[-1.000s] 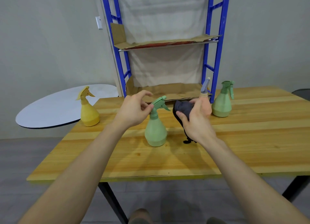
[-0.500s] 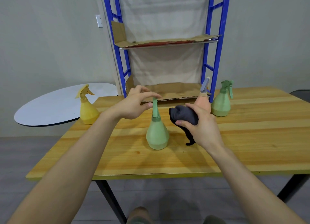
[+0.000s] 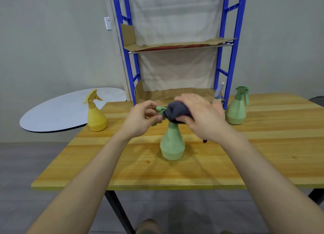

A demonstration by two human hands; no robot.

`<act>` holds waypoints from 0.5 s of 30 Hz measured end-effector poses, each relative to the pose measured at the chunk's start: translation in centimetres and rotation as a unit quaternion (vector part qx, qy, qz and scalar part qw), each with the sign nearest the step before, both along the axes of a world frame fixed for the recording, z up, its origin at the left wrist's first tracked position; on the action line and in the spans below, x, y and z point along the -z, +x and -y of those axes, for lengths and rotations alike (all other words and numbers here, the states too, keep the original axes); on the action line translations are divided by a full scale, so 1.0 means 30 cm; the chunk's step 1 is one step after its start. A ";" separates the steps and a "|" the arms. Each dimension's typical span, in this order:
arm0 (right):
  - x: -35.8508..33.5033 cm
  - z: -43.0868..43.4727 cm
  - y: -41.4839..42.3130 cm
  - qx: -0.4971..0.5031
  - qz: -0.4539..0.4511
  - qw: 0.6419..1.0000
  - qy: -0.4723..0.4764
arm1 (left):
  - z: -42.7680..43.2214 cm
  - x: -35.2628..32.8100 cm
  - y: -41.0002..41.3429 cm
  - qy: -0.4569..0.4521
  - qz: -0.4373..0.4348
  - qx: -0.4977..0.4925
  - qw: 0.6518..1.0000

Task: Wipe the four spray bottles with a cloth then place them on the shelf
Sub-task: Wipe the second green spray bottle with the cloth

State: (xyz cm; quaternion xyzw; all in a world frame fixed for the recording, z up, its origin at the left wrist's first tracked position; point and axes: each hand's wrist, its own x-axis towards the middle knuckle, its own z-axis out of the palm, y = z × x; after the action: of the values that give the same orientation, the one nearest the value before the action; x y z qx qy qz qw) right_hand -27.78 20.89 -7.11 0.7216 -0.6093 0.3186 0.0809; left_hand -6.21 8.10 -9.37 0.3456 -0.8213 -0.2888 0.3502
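green bottle (image 3: 172, 144), dark grey cloth (image 3: 177, 112), yellow bottle (image 3: 96, 118)

no readable text, no labels, no brand marks, no numbers anywhere in view

Four spray bottles on the table (image 3: 263, 146). Near bottle (image 3: 172, 144) dead centre, with the cloth (image 3: 177, 112) draped over its head. Left-side bottle (image 3: 96, 117) out at 10 o'clock, right-side bottle (image 3: 235, 111) at 2 o'clock, rear bottle (image 3: 218, 98) just left of that — partly hidden. Shelf (image 3: 175, 47) behind at 12 o'clock, round tabletop (image 3: 57, 109) off at 9 o'clock.
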 end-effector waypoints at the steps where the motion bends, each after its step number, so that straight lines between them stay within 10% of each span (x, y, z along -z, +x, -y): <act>1: 0.016 0.030 0.017 -0.017 -0.011 0.999 0.044 | -0.007 0.006 -0.003 -0.014 -0.006 -0.002 1.000; 15: -0.025 0.098 0.075 -0.026 -0.006 0.991 0.131 | -0.046 0.055 0.002 -0.072 -0.054 0.012 0.996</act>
State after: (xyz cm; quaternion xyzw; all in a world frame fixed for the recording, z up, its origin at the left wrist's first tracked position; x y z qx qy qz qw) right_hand -25.53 17.95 -6.36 0.7439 -0.6260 0.2332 -0.0192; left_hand -6.14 9.49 -11.03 0.2934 -0.8239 -0.2518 0.4143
